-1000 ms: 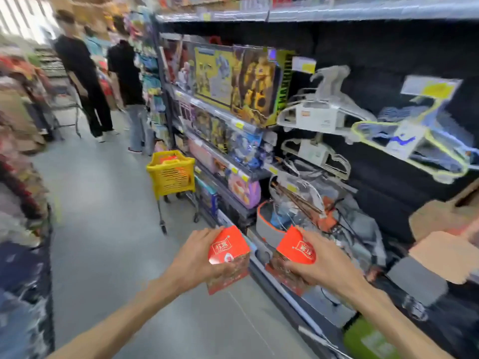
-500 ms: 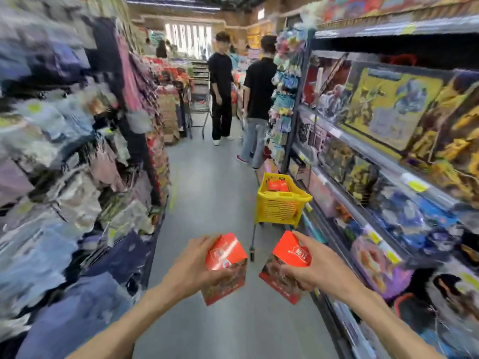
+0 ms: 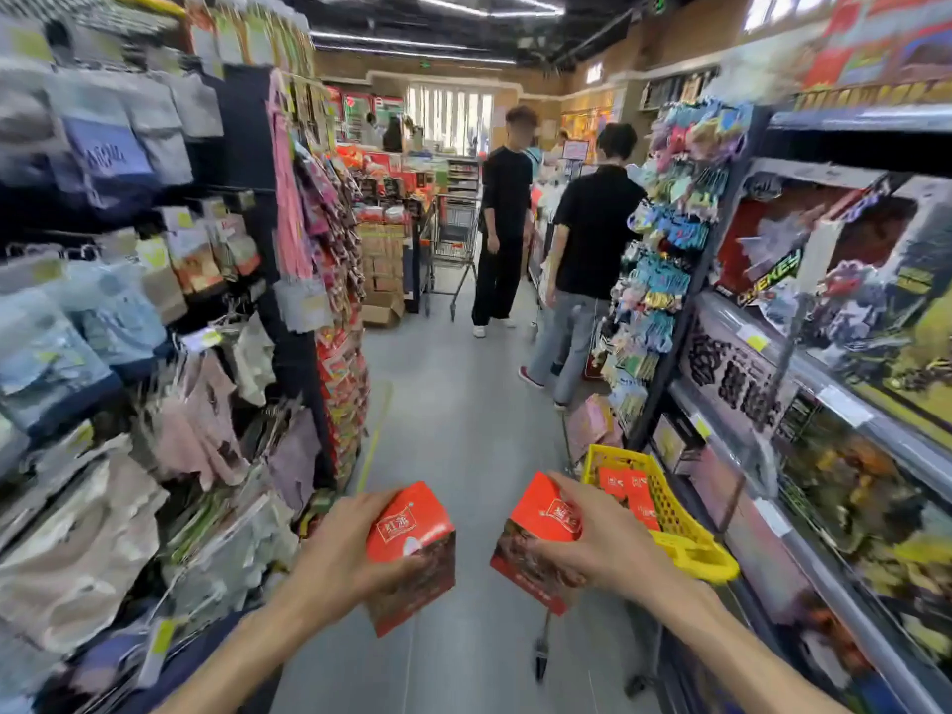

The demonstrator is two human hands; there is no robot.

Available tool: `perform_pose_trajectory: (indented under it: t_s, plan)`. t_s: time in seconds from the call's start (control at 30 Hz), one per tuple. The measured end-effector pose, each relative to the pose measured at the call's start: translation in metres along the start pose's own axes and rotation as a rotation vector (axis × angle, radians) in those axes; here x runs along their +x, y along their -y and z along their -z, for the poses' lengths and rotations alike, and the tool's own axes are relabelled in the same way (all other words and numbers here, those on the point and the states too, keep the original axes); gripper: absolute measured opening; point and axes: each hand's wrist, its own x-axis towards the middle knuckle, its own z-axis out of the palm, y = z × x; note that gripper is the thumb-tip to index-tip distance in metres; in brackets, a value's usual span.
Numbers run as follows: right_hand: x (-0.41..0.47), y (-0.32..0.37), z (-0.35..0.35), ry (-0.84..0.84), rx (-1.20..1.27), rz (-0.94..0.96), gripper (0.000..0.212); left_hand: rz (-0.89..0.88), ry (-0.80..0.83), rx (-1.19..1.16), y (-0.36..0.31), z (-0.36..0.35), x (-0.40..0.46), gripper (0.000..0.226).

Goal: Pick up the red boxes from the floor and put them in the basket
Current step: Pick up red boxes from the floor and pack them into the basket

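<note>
Compared with the earlier picture, the yellow basket [image 3: 669, 512] is now sitting much closer, just beside the right hand [image 3: 600, 548], and the two people down the aisle are also looking nearer. Each hand is carrying one red box. The right hand is closing around its red box [image 3: 538, 538] from the top and the side, with the fingers spread over the upper face. The left hand [image 3: 342, 551] is gripping the other red box [image 3: 412, 553] from the left side, with the thumb on top. Both boxes are being held in the air in front of the body, apart from each other, probably so that each one can be dropped in separately. Inside the basket, some red boxes [image 3: 626, 487] are already lying. The basket is standing on a wheeled frame against the toy shelf [image 3: 824, 383] on its right. Left of the basket, grey floor [image 3: 453, 435] is running between the shelf and the hanging clothes [image 3: 103, 353].
</note>
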Motion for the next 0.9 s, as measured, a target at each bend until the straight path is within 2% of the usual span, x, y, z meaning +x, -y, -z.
perform_pose_trajectory:
  t_s: [0.13,0.3,0.43,0.67,0.9]
  plan:
    - [0.107,-0.018,-0.009,-0.010,0.007,-0.016,0.090,-0.018,0.005,0.014,0.051,-0.010,0.109,0.092]
    - [0.224,-0.037,-0.004,-0.029,0.050,-0.082,0.076,-0.115,0.073,-0.019,0.087,-0.016,0.255,0.093]
    - [0.308,-0.070,0.013,-0.070,0.041,-0.187,0.086,-0.200,0.173,-0.035,0.101,-0.030,0.380,0.097]
    - [0.410,-0.166,0.036,-0.206,0.022,-0.399,0.087,-0.441,0.320,-0.049,0.080,-0.111,0.583,0.097]
    - [0.459,-0.285,0.053,-0.328,-0.033,-0.631,0.095,-0.708,0.528,-0.070,0.018,-0.219,0.730,0.097]
